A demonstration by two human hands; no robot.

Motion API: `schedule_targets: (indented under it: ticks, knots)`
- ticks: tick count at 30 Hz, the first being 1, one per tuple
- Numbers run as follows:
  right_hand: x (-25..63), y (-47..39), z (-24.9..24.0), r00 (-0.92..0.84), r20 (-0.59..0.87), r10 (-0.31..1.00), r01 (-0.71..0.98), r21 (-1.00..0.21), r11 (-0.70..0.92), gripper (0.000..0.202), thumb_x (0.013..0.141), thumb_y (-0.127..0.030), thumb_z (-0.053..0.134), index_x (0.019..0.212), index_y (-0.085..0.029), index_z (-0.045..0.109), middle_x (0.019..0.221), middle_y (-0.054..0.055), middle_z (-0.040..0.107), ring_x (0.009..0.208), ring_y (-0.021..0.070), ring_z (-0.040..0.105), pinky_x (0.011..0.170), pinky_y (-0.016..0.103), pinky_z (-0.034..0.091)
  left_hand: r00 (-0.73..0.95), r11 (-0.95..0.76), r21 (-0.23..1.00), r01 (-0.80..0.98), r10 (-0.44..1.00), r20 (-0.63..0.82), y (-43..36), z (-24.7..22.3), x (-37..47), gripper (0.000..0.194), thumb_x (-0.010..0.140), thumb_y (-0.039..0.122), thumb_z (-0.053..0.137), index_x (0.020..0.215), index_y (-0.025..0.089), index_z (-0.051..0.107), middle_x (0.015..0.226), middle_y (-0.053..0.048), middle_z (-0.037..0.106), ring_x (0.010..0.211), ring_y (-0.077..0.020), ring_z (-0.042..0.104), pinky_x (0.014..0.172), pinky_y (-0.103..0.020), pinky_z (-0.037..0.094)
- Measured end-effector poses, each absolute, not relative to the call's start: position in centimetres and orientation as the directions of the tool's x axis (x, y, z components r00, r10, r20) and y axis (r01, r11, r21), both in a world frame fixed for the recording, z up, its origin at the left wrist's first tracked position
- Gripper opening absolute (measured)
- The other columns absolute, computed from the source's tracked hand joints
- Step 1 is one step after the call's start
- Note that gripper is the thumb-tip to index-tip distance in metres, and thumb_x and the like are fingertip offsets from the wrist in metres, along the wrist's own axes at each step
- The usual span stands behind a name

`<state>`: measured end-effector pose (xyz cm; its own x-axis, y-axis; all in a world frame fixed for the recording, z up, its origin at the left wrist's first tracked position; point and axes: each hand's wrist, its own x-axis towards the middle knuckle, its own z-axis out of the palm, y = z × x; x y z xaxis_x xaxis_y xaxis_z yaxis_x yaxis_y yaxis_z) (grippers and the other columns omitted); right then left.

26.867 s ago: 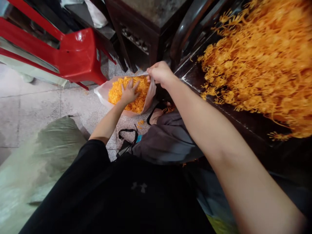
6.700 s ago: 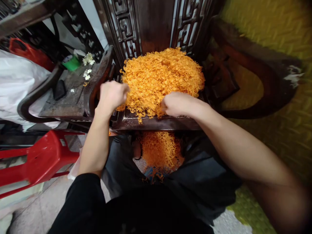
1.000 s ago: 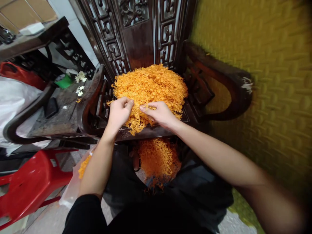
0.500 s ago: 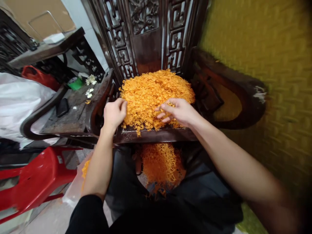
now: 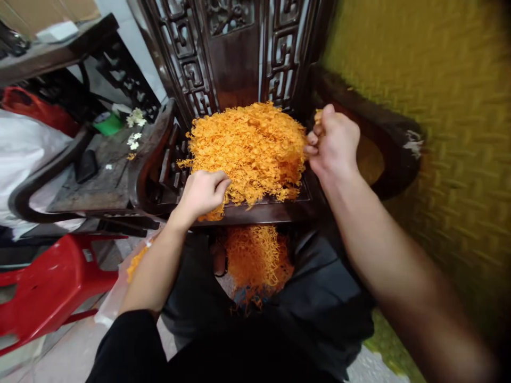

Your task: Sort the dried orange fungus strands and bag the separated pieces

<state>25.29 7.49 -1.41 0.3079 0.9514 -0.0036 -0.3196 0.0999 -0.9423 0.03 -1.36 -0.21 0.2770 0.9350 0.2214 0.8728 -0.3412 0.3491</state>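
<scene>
A large heap of orange curly strands (image 5: 247,149) lies on the seat of a dark carved wooden chair (image 5: 263,214). My left hand (image 5: 205,194) is closed at the heap's front left edge; orange strands show just below it, and what its fingers hold is hidden. Off the heap's right side, my right hand (image 5: 335,138) is raised with curled fingers, and a bit of orange shows between them. More orange strands (image 5: 255,255) sit low between my legs, under the seat's front edge.
A red plastic stool (image 5: 51,287) stands at the lower left beside a clear bag (image 5: 120,290) with orange pieces. A side table holds a green roll (image 5: 107,123), white flowers (image 5: 134,139) and a black phone-like object (image 5: 85,166). Yellow woven matting (image 5: 447,106) rises on the right.
My right hand has moved right and up, off the heap, and its fingers have closed on some orange. My left hand has shifted right and slightly down. The view has shifted a little.
</scene>
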Motion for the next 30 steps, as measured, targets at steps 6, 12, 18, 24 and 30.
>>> schedule_targets:
  ticks: [6, 12, 18, 24, 30]
  knots:
    - [23.9, 6.5, -1.4, -0.085, -0.152, 0.985, -0.269, -0.948, -0.169, 0.009, 0.085, -0.018, 0.069, 0.088, -0.018, 0.06, 0.076, 0.004, 0.069, 0.046, 0.0092, 0.053, 0.037, 0.022, 0.025, -0.023, 0.043, 0.988, 0.147, 0.999, -0.04, -0.5, -0.1, 0.0, 0.021, 0.093, 0.039, 0.064, 0.091, 0.018, 0.063, 0.068, 0.001, 0.066, 0.036, -0.0052, 0.036, 0.041, -0.024, 0.019]
    - [22.9, 4.4, -1.7, -0.293, 0.025, 0.956, -0.099, -0.995, -0.004, 0.022, 0.088, -0.036, 0.073, 0.098, -0.017, 0.074, 0.06, -0.002, 0.058, 0.044, 0.0082, 0.044, 0.039, 0.023, 0.023, -0.01, 0.104, 0.988, -0.11, 0.994, -0.106, -0.6, 0.7, 0.1, 0.023, 0.093, 0.039, 0.067, 0.104, 0.024, 0.053, 0.065, 0.006, 0.066, 0.031, -0.0011, 0.024, 0.037, -0.018, 0.012]
    - [20.4, 2.7, -2.1, -0.553, 0.016, 0.833, 0.019, -0.999, 0.031, 0.037, 0.087, -0.055, 0.075, 0.081, -0.019, 0.068, 0.049, -0.006, 0.046, 0.045, 0.0077, 0.035, 0.044, 0.024, 0.022, 0.219, 0.158, 0.979, -0.128, 0.967, -0.127, -1.0, 0.6, 1.0, 0.029, 0.094, 0.047, 0.069, 0.103, 0.025, 0.051, 0.059, 0.005, 0.067, 0.028, -0.0019, 0.024, 0.036, -0.018, 0.013]
    - [19.8, 3.0, -2.1, -0.372, 0.014, 0.928, -0.197, -0.978, -0.064, 0.038, 0.08, -0.047, 0.081, 0.073, -0.022, 0.055, 0.049, -0.007, 0.042, 0.043, 0.0065, 0.033, 0.044, 0.023, 0.017, 0.193, 0.161, 0.977, -0.141, 0.972, -0.133, -1.1, 1.1, 0.6, 0.028, 0.092, 0.044, 0.072, 0.102, 0.024, 0.054, 0.051, 0.008, 0.058, 0.027, -0.0017, 0.022, 0.035, -0.017, 0.009]
    - [21.8, 5.9, -1.8, 0.028, -0.123, 0.992, -0.398, -0.912, -0.102, 0.027, 0.082, -0.029, 0.073, 0.071, -0.021, 0.05, 0.059, -0.005, 0.043, 0.044, 0.0053, 0.036, 0.042, 0.023, 0.015, 0.115, 0.187, 0.96, -0.208, 0.979, -0.166, -1.0, 1.6, -0.1, 0.023, 0.094, 0.041, 0.07, 0.097, 0.023, 0.056, 0.044, 0.013, 0.039, 0.029, -0.0019, 0.017, 0.036, -0.016, 0.011]
